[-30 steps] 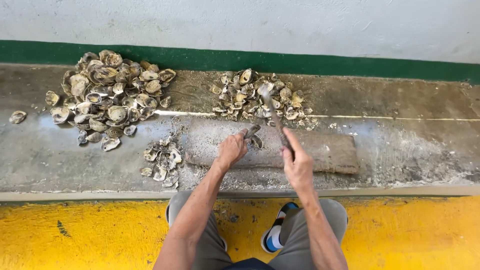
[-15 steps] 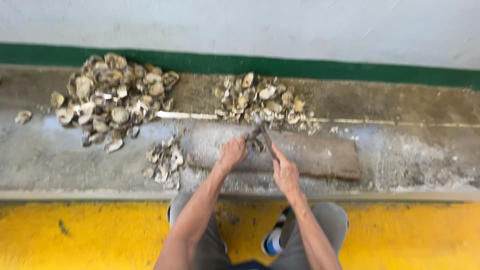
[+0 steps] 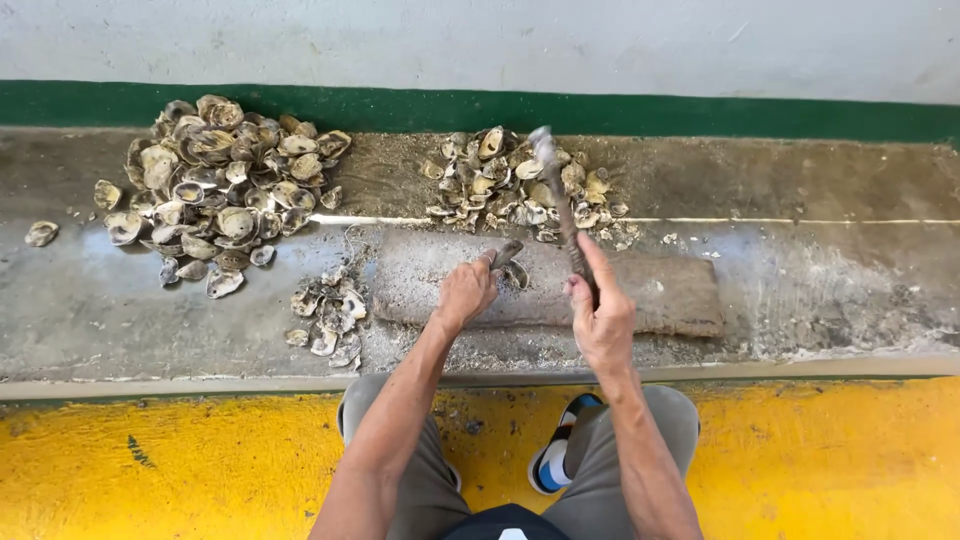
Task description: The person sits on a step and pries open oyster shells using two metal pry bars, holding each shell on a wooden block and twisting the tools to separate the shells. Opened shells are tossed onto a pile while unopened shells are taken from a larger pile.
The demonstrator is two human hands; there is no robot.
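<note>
Raised since half a second ago, when its head sat low by the shell, the hammer (image 3: 560, 200) now points up and away, its worn metal head over the smaller shell heap (image 3: 520, 190). Right hand (image 3: 603, 318) is clenched round the handle; left hand (image 3: 466, 290) pinches a rough grey oyster (image 3: 506, 254) against the flat wooden block (image 3: 660, 290). Gritty concrete worktop (image 3: 820, 270) carries a large pile (image 3: 215, 180) of ridged shells and a small cluster (image 3: 328, 315).
</note>
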